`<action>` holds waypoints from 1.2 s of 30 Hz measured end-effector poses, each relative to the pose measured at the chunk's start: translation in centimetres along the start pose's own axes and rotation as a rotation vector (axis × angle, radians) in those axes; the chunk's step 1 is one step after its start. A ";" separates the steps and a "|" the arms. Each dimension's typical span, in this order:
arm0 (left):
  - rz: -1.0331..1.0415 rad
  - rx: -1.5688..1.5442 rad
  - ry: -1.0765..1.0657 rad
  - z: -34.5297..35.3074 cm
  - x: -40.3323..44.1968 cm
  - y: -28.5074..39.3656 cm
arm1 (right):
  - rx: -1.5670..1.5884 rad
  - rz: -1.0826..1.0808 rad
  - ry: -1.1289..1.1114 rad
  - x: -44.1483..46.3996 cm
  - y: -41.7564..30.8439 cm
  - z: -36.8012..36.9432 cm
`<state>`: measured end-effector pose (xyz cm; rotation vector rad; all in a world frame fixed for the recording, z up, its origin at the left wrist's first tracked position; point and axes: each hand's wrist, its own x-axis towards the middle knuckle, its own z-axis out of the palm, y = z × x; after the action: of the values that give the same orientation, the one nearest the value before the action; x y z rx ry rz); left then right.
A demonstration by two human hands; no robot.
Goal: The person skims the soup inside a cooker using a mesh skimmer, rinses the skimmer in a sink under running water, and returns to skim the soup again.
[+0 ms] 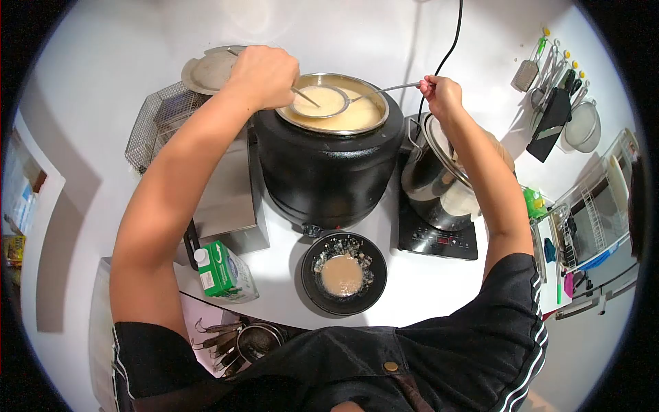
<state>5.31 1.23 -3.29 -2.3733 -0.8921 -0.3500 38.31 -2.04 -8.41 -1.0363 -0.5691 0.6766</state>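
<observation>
My left hand (264,77) is closed round a thin metal utensil (306,97), whose lower end dips into a round strainer (343,113). The kind of utensil is hidden by my fist. My right hand (441,95) grips the strainer's long handle (391,87) from the right. The strainer rests level at the surface of a creamy pale-yellow soup (367,113), with some of it inside the rim. The soup fills the steel insert of a black soup kettle (322,168). In front of the kettle sits a black frying pan (309,292) holding beige liquid and whitish bits.
A green carton (223,271) with a white cap stands left of the pan, beside a steel box (223,192). At right, a steel stockpot (429,182) sits on an induction cooker (439,240). Utensils hang on the right wall, including a sieve (583,127). A wire basket (147,130) is at left.
</observation>
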 end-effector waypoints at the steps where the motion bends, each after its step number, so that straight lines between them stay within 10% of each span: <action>1: 0.019 -0.041 0.022 -0.1 0.0 0.1 | -0.003 0.002 0.007 -0.1 0.0 0.0; 36: 0.056 0.060 0.013 -1.6 2.3 1.0 | 0.034 -0.025 0.031 -1.3 -0.5 -0.1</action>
<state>7.58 0.83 -1.46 -2.3337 -0.8171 -0.3116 37.65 -3.21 -8.11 -1.0053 -0.5413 0.6457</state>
